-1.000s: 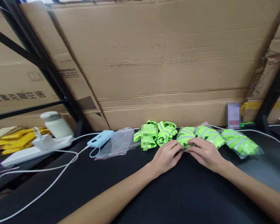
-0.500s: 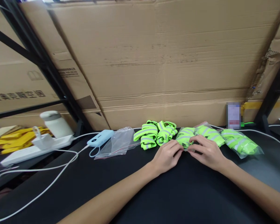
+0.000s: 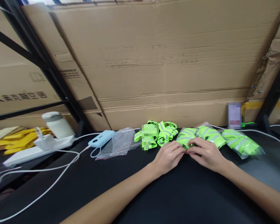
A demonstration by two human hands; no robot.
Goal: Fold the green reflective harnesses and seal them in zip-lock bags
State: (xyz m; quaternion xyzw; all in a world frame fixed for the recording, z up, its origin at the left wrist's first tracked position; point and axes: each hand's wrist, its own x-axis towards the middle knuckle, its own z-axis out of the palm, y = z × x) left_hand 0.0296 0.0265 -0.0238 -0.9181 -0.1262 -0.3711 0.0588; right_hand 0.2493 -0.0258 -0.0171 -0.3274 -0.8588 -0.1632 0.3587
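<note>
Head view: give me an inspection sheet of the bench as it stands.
Surface: black bench, bare in front.
Job's things: bagged bands at both hands; two more bagged packs to the right; loose bands to the left.
Clutter: empty bag, power bank, white cup.
Grippers: left hand and right hand pinch the bag's edge.
Cables: white cable, power strip.
Surroundings: cardboard, black rack.

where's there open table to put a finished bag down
Bare black table lies between the forearms, and between the white cable and the left hand. The back edge is crowded: empty bags, loose bands, bagged bands.
</note>
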